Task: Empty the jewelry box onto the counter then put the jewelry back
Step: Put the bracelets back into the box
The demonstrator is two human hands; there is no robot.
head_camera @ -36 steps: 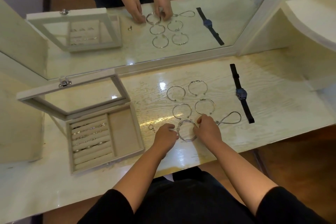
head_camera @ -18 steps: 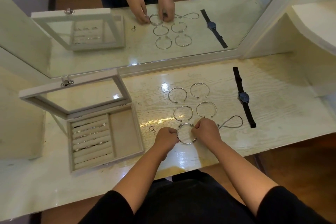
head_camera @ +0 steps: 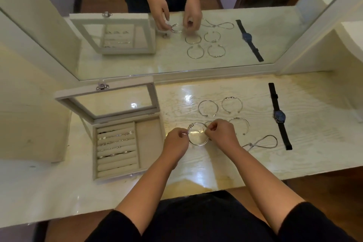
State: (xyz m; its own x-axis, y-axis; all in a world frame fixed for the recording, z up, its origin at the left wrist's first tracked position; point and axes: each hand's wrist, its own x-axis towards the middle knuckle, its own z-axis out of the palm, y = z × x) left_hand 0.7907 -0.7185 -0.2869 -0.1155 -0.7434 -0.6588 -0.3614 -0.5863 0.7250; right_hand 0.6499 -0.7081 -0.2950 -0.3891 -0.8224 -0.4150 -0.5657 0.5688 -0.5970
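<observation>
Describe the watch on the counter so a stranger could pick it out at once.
Start at the pale counter under the mirror and go to its right side, past the silver cuff bracelets. The watch lies flat there, its strap stretched out straight. It is the only dark piece: black strap, dark blue face, among thin silver jewelry.

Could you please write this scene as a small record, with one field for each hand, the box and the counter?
left hand: pinches bangle, left side
right hand: pinches bangle, right side
box: lid open, rings in the rolls
counter: cuffs, watch, chain lie right of box
</observation>
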